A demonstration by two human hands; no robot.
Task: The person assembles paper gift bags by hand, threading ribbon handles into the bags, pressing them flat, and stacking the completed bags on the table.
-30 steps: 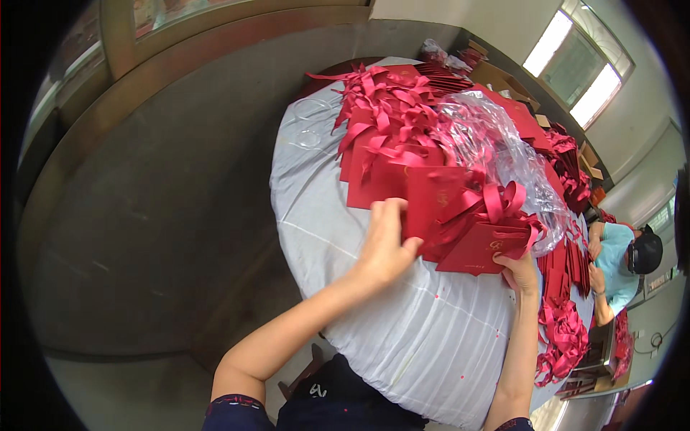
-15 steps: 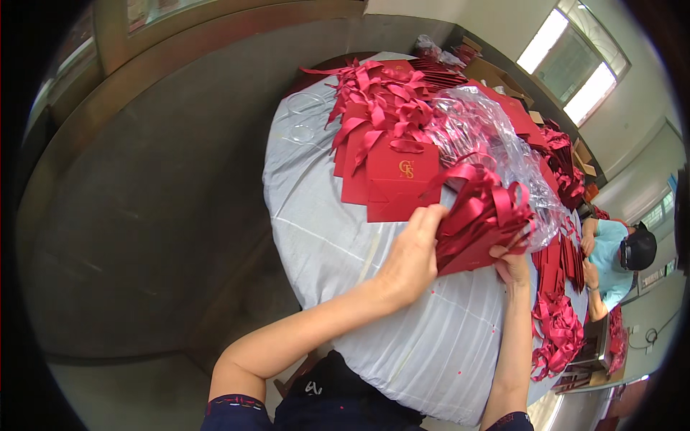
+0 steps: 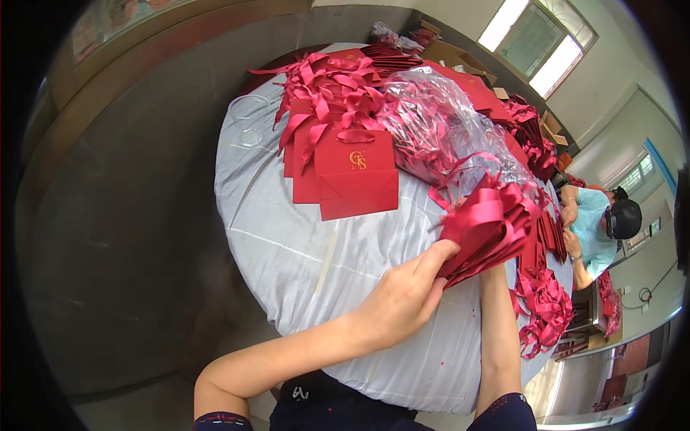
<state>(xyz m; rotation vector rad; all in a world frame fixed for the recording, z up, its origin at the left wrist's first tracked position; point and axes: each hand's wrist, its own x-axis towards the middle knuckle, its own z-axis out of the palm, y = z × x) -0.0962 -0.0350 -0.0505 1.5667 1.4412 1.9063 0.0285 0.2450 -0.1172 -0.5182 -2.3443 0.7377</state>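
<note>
A bundle of red paper gift bags (image 3: 483,241) with glossy ribbon handles is held up over the table's near side. My left hand (image 3: 402,298) pinches its lower left corner, thumb on the near face and fingers underneath. My right hand (image 3: 493,276) reaches up behind the same bundle; its fingers are hidden there, so their grip does not show. To the left, a single red bag with a gold emblem (image 3: 359,176) lies flat, its bottom folded up. It overlaps a row of similar bags (image 3: 305,176) topped by a heap of ribbons (image 3: 330,86).
A clear plastic sack (image 3: 424,122) of ribboned bags lies beyond the bundle. More bags and ribbons (image 3: 546,305) line the right side of the cloth-covered round table (image 3: 287,266). A co-worker in light blue (image 3: 596,226) handles bags at the right. Cardboard boxes (image 3: 456,57) stand behind.
The bundle has tilted and moved slightly right, away from the flat bag. My left hand has shifted to its lower corner, and my right hand has gone from its right edge to behind it.
</note>
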